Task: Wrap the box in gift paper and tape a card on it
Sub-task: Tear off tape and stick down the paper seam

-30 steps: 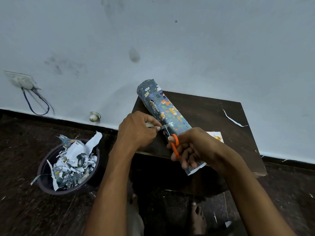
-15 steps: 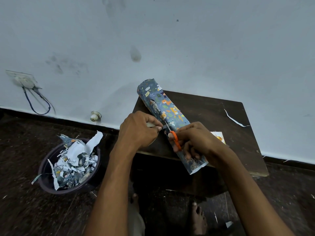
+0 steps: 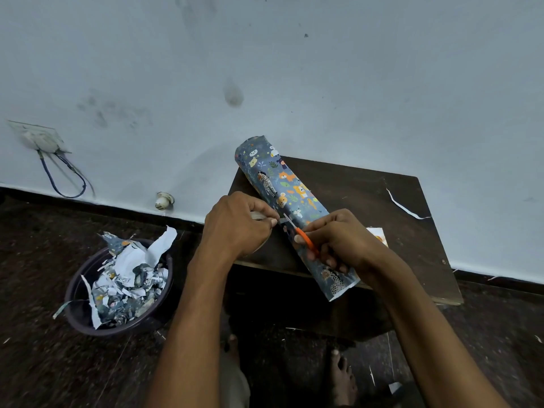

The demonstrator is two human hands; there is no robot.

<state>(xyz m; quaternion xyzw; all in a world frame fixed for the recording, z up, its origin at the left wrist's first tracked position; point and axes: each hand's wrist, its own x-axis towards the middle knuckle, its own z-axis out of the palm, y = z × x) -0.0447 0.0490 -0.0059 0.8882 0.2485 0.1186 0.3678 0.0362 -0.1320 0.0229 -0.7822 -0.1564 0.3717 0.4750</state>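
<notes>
A long bundle in blue animal-print gift paper lies slantwise on the dark wooden table. My left hand grips a tape roll, mostly hidden under the fingers, and pinches a strip of tape pulled toward the bundle. My right hand holds orange-handled scissors, with the blades at the tape strip beside the bundle. A white card with an orange picture peeks out from behind my right hand on the table.
A dark round bin full of paper scraps stands on the floor to the left. A torn white paper strip lies on the table's far right. The wall is close behind, with a socket and cable. My bare feet are under the table.
My right hand has shifted slightly with the scissors, its fingers tightening on the handles near the tape strip. My left hand has hardly moved.
</notes>
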